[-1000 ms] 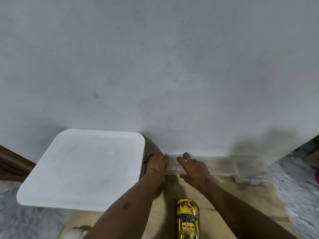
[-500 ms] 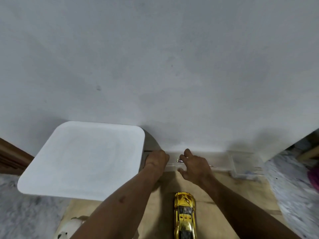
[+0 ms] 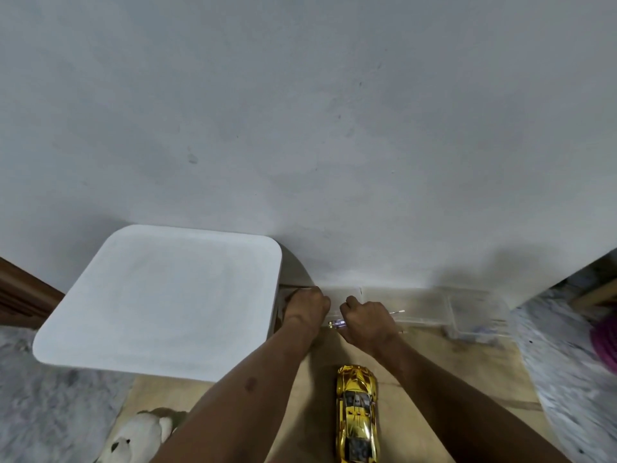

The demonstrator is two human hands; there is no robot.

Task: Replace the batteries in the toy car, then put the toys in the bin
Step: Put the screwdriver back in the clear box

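Observation:
A gold toy car (image 3: 357, 412) lies on the wooden floor between my forearms, nose toward the wall. My right hand (image 3: 367, 320) grips a small screwdriver (image 3: 399, 311) over a clear plastic box (image 3: 424, 305) that stands against the wall; the handle end pokes out on the left of my fist and the metal tip on the right. My left hand (image 3: 307, 305) is curled at the left end of that box, beside the white bin. A white plush toy (image 3: 133, 436) lies at the bottom left.
The big white bin (image 3: 160, 305) with its lid on stands left of my hands, against the grey wall. A second clear container (image 3: 477, 315) sits to the right of the box. Grey rugs (image 3: 567, 379) border the wooden floor on both sides.
My right hand has closed round the screwdriver and drawn it up out of the clear box. My left hand's fingers have curled in. The view has tilted down a little.

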